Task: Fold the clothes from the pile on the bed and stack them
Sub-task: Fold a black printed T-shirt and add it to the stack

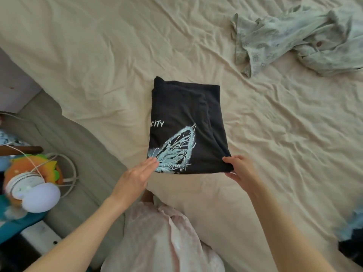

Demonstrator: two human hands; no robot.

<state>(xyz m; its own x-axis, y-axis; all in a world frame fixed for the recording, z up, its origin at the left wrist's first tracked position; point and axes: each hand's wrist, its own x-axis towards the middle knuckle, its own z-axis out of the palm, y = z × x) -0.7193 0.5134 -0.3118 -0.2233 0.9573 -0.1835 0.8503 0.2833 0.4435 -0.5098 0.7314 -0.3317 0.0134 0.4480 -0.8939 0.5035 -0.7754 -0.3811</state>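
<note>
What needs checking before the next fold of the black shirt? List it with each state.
1. Black shirt folded into a flat rectangle on the bed sheet: ok.
2. Right hand pinches the near right corner: ok.
3. Left hand grips the near left corner: not ok, fingers lie flat on it.
4. Sheet beyond the shirt free for folding: ok.
5. Pale green garment folded: not ok, crumpled.
6. Finished stack in view: cannot tell.

The bed (102, 55) (cream sheet, wrinkled) carries a folded black T-shirt (184, 114) and a crumpled pale green shirt (290, 36).
</note>
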